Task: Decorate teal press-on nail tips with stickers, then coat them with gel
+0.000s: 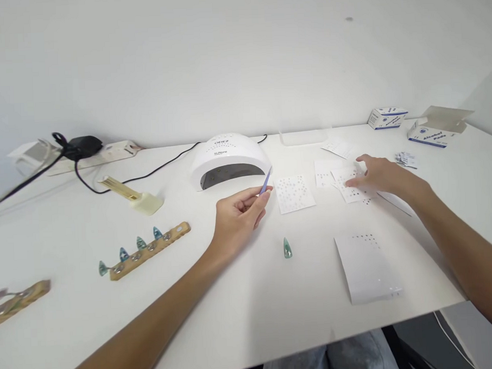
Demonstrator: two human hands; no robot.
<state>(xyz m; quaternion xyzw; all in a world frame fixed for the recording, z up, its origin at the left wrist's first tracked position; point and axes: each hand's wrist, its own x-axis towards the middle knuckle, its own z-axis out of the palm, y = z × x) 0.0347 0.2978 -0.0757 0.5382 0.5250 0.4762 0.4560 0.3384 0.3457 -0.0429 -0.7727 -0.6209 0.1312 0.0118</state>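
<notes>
Pinched between the thumb and fingers of my left hand (241,212) is a slim purple pointed tool (265,182), tip upward; its exact kind does not show. My right hand (374,174) is over a small sticker sheet (352,195), thumb and forefinger spread apart; whether a fingertip presses on the sheet is unclear. Close to my left hand lies another sticker sheet (294,194) with pale dots. A single green pointed false nail (287,248) rests on the table between my forearms. Nearer the front edge is a larger, slightly curled sheet (366,271) with small dark dots.
Behind my left hand stands a white nail lamp (228,158). To the left are a polish bottle (144,202), a wooden holder (151,251) with several blue-green nails, another holder (20,303) and a power strip (118,151). Alcohol pad boxes (429,133) sit at back right.
</notes>
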